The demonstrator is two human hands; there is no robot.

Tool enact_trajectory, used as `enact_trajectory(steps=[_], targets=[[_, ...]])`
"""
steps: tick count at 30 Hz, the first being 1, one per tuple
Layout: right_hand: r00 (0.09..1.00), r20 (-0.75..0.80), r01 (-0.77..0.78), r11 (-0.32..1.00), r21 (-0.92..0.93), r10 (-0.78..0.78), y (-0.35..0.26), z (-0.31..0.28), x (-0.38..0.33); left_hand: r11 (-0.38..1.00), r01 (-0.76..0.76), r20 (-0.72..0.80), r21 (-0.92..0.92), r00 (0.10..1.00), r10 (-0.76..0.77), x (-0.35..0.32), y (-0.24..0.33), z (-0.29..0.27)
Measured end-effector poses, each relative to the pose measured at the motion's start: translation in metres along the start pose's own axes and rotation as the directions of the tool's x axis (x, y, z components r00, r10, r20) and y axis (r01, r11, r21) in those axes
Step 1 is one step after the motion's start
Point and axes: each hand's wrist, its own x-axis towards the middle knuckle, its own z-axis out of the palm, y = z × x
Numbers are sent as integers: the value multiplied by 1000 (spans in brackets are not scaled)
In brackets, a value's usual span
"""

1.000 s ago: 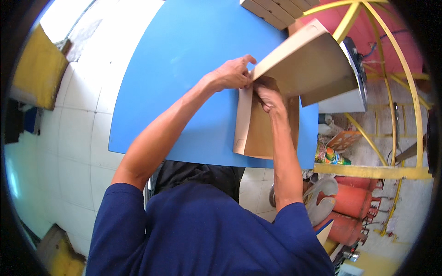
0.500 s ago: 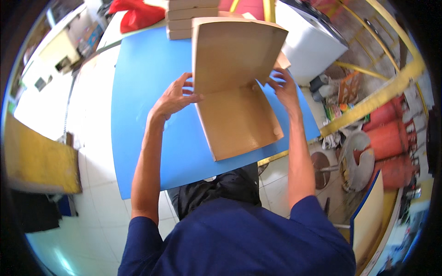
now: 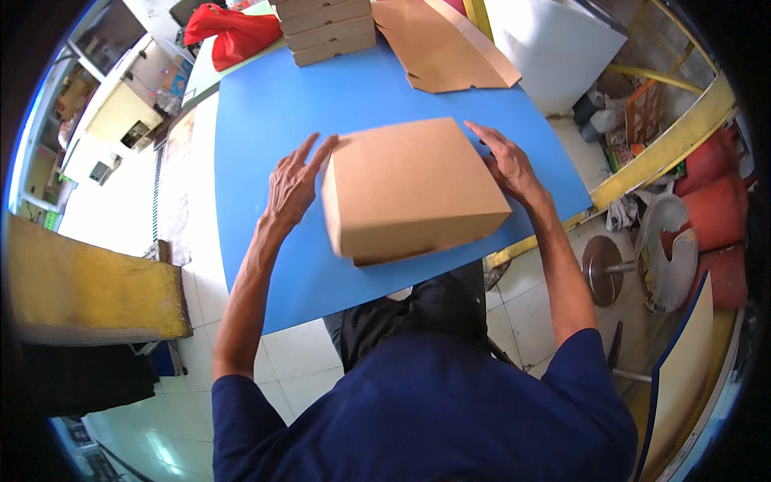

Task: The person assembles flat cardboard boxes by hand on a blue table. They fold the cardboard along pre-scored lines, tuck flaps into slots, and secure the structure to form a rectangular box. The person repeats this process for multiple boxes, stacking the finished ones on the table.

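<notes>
A plain brown cardboard box (image 3: 414, 173) sits near the front of the blue table (image 3: 265, 177), its lid folded down over the base. Along the front edge a dark strip shows under the lid's flap, and the inside is hidden. At the box's left side is my left hand (image 3: 295, 181), fingers stretched out, the fingertips by the far left corner. My right hand (image 3: 510, 165) is at the right side with its index finger extended along the far right corner; its lower fingers bend toward the box edge. Neither hand wraps around the box.
Folded brown boxes (image 3: 329, 36) are stacked at the table's far edge, beside flat cut cardboard (image 3: 446, 48). A red bag (image 3: 233, 36) lies at the far left. To the right are a yellow metal rail (image 3: 658, 153), a round stool (image 3: 602, 269) and red gas cylinders (image 3: 715, 213).
The lid, upright before, has come down toward me over the base. Both hands have moved with it and now flank the box. My view has shifted, bringing the flat cardboard into sight.
</notes>
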Motion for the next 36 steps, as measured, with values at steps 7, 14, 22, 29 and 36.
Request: enact_trajectory(steps=[7, 14, 22, 29, 36], targets=[[946, 150, -322, 777, 540, 288, -55, -43, -75, 979, 189, 521, -81, 845, -120, -90, 56, -46], [995, -99, 17, 1000, 26, -14, -65, 3, -84, 972, 210, 157, -106, 969, -192, -109, 128, 16], [968, -228, 131, 985, 109, -104, -64, 40, -58, 47, 143, 83, -989, 779, -622, -49, 110, 1], [973, -227, 64, 910, 411, 34, -91, 58, -30, -398, 276, 432, -875, 815, -386, -16, 126, 51], [977, -152, -50, 859, 509, 147, -105, 47, -16, -728, 32, 445, -684, 809, -383, 6, 139, 37]])
